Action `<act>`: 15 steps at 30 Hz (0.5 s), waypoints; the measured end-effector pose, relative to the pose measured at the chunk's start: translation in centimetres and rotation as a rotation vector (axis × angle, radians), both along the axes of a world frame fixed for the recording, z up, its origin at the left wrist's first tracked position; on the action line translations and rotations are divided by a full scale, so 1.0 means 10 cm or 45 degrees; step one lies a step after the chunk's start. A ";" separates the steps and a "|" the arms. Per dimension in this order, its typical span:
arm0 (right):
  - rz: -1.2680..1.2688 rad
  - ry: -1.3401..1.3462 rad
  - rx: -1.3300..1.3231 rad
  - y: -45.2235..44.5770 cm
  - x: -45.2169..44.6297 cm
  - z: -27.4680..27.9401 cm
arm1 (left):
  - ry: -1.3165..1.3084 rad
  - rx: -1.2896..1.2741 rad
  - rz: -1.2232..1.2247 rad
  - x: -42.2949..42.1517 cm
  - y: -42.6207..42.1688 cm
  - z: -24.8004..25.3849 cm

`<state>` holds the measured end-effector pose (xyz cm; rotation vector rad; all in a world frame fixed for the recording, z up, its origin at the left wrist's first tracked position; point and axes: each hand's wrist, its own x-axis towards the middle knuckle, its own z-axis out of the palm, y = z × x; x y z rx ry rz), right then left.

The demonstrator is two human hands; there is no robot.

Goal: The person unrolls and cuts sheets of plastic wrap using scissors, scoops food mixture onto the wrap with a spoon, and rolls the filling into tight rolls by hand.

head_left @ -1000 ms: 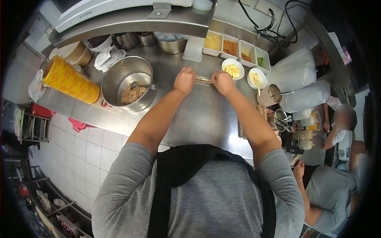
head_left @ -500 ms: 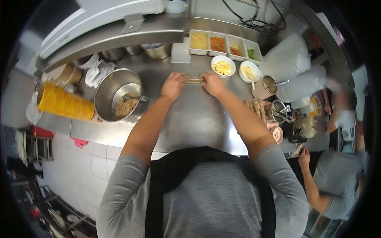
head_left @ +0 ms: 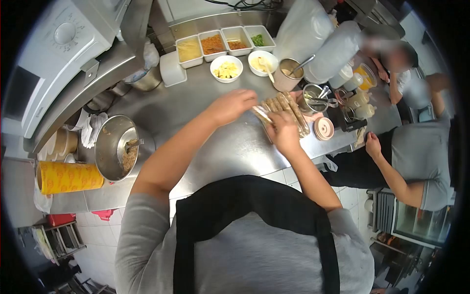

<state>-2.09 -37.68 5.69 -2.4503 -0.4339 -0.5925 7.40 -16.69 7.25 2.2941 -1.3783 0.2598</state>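
A brown roll in shiny clear plastic wrap [head_left: 262,115] lies at the left side of a row of similar wrapped rolls [head_left: 295,112] on the steel counter. My left hand [head_left: 234,105] is at its far left end, fingers bent together around the tip. Over its near part is my right hand [head_left: 284,131], with the fingers closed down on it. The palms and part of the roll are hidden under the hands. Just right of the row stands a metal cup with utensils [head_left: 313,100], with a pink round lid [head_left: 323,128] nearer to me.
White trays of toppings [head_left: 212,45] line the back, with a bowl of yellow pieces [head_left: 226,69] and a second bowl [head_left: 262,62] before them. Left are a big steel mixing bowl [head_left: 105,147] and a yellow roll [head_left: 73,177]. A co-worker [head_left: 416,152] stands at the right.
Both hands have moved right and nearer, carrying the wrapped roll from the counter's middle to the row of rolls. My view has turned to the right.
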 end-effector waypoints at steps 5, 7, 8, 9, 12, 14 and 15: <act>-0.247 0.078 -0.050 -0.40 -0.20 0.07 | 0.000 -0.004 -0.270 0.27 -0.70 -0.15; -0.284 0.058 -0.129 -0.41 -0.23 0.02 | 0.005 -0.012 -0.315 0.30 -0.78 -0.21; -0.307 0.060 -0.170 -0.39 -0.24 0.01 | 0.015 -0.026 -0.311 0.29 -0.79 -0.25; -0.330 0.064 -0.210 -0.38 -0.25 -0.01 | 0.027 -0.039 -0.305 0.27 -0.77 -0.30; -0.319 -0.004 -0.245 -0.41 -0.24 -0.08 | -0.042 -0.148 -0.259 0.25 -0.83 -0.44; -0.302 -0.026 -0.227 -0.43 -0.22 -0.10 | -0.130 -0.221 -0.216 0.26 -0.86 -0.48; -0.287 -0.043 -0.215 -0.44 -0.22 -0.13 | -0.177 -0.244 -0.197 0.25 -0.88 -0.49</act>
